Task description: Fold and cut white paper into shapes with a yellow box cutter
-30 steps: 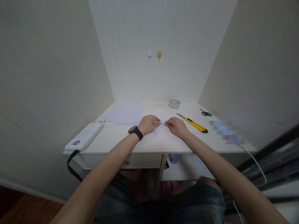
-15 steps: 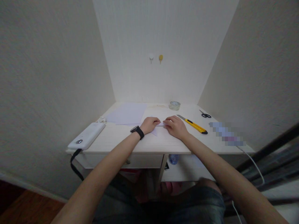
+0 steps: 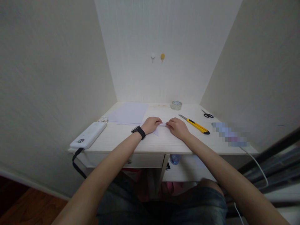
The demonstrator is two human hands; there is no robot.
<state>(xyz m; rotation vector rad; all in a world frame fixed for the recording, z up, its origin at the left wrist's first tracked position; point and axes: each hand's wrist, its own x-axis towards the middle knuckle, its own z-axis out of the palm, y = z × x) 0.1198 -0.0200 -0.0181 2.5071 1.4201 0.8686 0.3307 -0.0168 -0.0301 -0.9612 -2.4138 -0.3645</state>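
Between my two hands a white sheet of paper [image 3: 162,124], folded or rolled into a narrow strip, lies low over the desk. My left hand [image 3: 151,124], below a black wristwatch, pinches the strip's left end. At the right end, the fingers of my right hand [image 3: 177,126] are closed on the same paper. A pointed corner of paper [image 3: 155,132] sticks out toward me beside my left hand. Most of the folded piece is hidden under my fingers.
Several white sheets [image 3: 132,113] lie at the back left. Behind my right hand stands a roll of clear tape [image 3: 176,105]. A yellow utility knife [image 3: 195,125], blade out, and black scissors [image 3: 207,115] lie to the right. A white device [image 3: 89,135] sits at the left edge.
The camera view has shifted slightly. My right fingers are drawn closer together at the strip's right end, and a little more of the strip shows between my hands.
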